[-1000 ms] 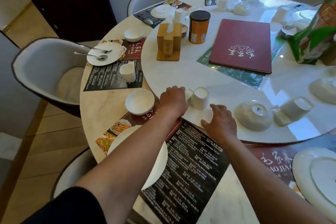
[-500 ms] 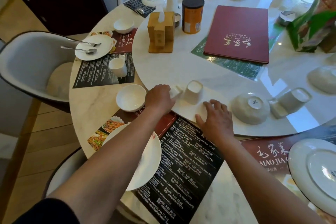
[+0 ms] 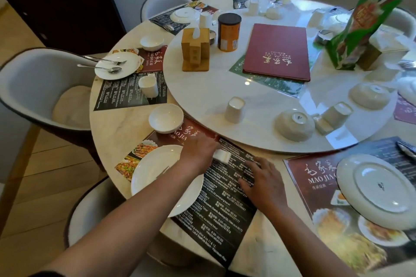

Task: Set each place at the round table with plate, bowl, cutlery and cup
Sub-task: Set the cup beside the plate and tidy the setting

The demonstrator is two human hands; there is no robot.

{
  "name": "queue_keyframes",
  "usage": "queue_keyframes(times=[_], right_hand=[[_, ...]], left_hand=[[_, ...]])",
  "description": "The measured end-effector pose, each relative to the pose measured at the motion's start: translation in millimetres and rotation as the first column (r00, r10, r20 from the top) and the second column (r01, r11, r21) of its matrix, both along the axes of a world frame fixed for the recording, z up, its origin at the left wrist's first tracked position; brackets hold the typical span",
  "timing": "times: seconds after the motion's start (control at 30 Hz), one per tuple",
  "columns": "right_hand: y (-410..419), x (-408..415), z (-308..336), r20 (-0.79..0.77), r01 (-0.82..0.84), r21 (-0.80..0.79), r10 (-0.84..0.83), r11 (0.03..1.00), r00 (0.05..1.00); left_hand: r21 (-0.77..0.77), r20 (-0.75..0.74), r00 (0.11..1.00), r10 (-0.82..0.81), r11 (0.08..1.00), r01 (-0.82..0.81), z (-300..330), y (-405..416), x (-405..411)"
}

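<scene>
1. On the left of the surface (image 3: 105, 123), a set place has a plate (image 3: 126, 67) with fork and spoon across it, and a cup (image 3: 148, 85) on a dark mat.
2. A bowl (image 3: 166, 118) stands upright at the top corner of the near mat (image 3: 221, 216); a plate (image 3: 157, 171) lies on this mat's left part.
3. The left hand (image 3: 198, 153) pinches a small white piece (image 3: 221, 155) just above the mat.
4. The right hand (image 3: 262, 181) lies flat on the mat, fingers spread.
5. On the turntable (image 3: 202, 96), a cup (image 3: 234, 110) stands upside down, with an upturned bowl (image 3: 293, 125) to its right.
</scene>
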State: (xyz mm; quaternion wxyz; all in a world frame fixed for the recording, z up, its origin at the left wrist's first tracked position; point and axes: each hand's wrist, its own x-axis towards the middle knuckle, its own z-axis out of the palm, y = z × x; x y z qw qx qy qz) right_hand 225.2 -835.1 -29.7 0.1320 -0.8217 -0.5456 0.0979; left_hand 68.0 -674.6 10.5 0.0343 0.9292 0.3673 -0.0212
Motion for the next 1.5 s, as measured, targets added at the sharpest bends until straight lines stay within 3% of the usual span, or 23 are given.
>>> queue_keyframes(times=[0.4, 0.57, 0.63, 0.8, 1.03, 1.23, 1.5], right_hand=[[-9.9, 0.9, 3.1, -0.024, -0.008, -0.110, 0.005, 0.994, 1.000], [23.3, 10.1, 19.2, -0.114, 0.111, 0.071, -0.103, 0.991, 0.988], [48.6, 16.9, 29.0, -0.166, 0.157, 0.151, -0.131, 0.976, 0.977], [120.7, 29.8, 48.3, -0.308, 0.194, 0.177, -0.133, 0.965, 0.942], [174.9, 43.9, 39.4, -0.351, 0.146, 0.059, -0.116, 0.988, 0.929], [164.5, 54.5, 38.1, -0.376, 0.166, 0.120, -0.110, 0.979, 0.920], [65.7, 36.7, 40.3, -0.537, 0.303, 0.125, -0.193, 0.945, 0.821]], left_hand=[[-0.015, -0.054, 0.999, 0.001, 1.000, -0.002, -16.3, -2.3, 4.9], [-0.074, -0.036, 0.999, -0.013, 0.997, 0.010, -16.6, -2.2, 3.2], [-0.118, 0.058, 0.998, 0.038, 0.993, -0.031, -10.5, -0.8, 2.5], [-0.207, 0.250, 0.944, 0.215, 0.964, -0.165, 5.4, 20.0, 16.6], [-0.275, 0.177, 0.931, 0.320, 0.924, -0.266, 3.4, 51.4, 31.9], [-0.296, 0.180, 0.919, 0.350, 0.911, -0.289, 0.7, 49.3, 23.6], [-0.292, 0.279, 0.911, 0.304, 0.930, -0.221, -0.1, 4.9, -3.5]])
